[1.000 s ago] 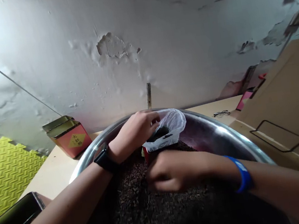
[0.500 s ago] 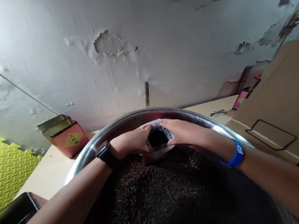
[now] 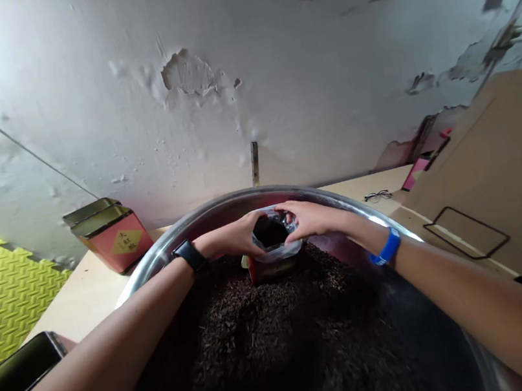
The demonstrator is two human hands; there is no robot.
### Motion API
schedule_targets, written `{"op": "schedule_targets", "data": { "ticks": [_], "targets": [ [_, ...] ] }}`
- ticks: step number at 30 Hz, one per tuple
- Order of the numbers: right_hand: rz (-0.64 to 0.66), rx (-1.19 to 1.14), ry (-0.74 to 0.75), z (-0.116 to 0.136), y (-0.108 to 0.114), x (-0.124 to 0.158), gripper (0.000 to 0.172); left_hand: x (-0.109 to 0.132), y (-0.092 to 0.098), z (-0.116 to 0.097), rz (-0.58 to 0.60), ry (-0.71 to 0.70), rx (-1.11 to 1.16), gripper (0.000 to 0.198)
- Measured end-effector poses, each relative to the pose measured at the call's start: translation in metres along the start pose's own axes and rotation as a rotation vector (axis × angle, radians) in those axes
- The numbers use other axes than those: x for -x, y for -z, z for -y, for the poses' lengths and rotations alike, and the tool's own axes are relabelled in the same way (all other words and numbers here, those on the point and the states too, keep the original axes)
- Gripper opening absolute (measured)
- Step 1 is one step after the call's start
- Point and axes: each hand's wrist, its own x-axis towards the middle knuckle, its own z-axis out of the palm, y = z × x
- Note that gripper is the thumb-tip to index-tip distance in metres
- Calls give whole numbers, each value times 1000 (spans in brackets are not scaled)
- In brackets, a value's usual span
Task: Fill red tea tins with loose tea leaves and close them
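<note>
A red tin [image 3: 272, 269] stands in dark loose tea leaves [image 3: 257, 333] near the far side of a large round metal basin [image 3: 223, 205]. Its mouth is lined with a clear plastic bag [image 3: 280, 253], folded out over the rim; the inside looks dark. My left hand [image 3: 235, 235] grips the bag's edge on the left, thumb toward me and fingers at the back. On the opposite side my right hand [image 3: 316, 218] holds the bag's edge the same way. A dark watch is on my left wrist, a blue band on my right.
Red and yellow tins [image 3: 115, 240] stand on the table [image 3: 68, 302] left of the basin. Another open tin [image 3: 20, 375] is nearer me. Eyeglasses [image 3: 377, 196] and a cardboard box [image 3: 499, 179] are at right. A peeling wall rises behind the basin.
Both hands have lifted slightly, and the bag's folded edge and the tin's front show more. The right forearm has shifted a little left and up. Both hands stay at the bag's mouth.
</note>
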Motion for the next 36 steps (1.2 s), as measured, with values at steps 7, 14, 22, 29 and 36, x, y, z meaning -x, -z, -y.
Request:
{"op": "schedule_targets", "data": {
  "ticks": [7,14,22,29,36],
  "targets": [
    [16,-189,-145,-26,7,-1,73,4,-4,22,13,90,171,76],
    [339,-583,-417,-51,6,8,43,4,-27,32,-181,220,355,65],
    [307,-775,-473,-69,-2,4,12,-5,-41,43,-250,321,610,54],
    [400,-671,-474,-66,11,12,10,-3,-6,35,-12,339,203,46],
    [438,-626,-461,-55,15,17,19,7,14,12,211,538,121,49]
  ]
}}
